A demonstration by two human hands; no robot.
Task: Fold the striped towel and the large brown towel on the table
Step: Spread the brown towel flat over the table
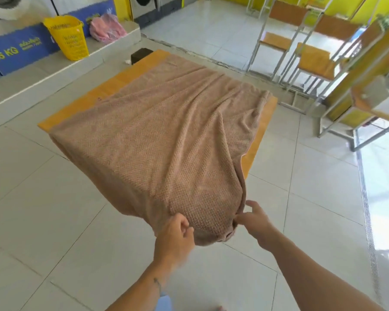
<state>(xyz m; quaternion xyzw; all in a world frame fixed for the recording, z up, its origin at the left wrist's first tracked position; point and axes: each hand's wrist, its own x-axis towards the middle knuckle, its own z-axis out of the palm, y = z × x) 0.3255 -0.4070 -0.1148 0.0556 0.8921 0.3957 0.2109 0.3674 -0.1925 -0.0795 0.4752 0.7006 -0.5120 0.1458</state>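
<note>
A pale tiled floor [54, 209] fills most of the view. On it stands a table [126, 79] with an orange top, and the brown towel [166, 135] lies spread over nearly all of it, wrinkled in long ridges, leaving bare strips of tabletop along the left and right sides. The towel's near end is off the table, drawn out toward the person and held up above the floor. Metal-framed chairs [312, 59] with orange seats stand well apart to the right. Washers [7, 7] line the back wall on a raised step, where a yellow basket [69, 38] sits with a pink bag [106, 28] just beside it. A small dark box [140, 55] sits at the table's far corner. The left hand [174, 236] has its fingers curled around the towel's near edge, grasping it. The right hand [254, 221] pinches the bunched edge of the same end, one finger sticking out above the pinch.
</note>
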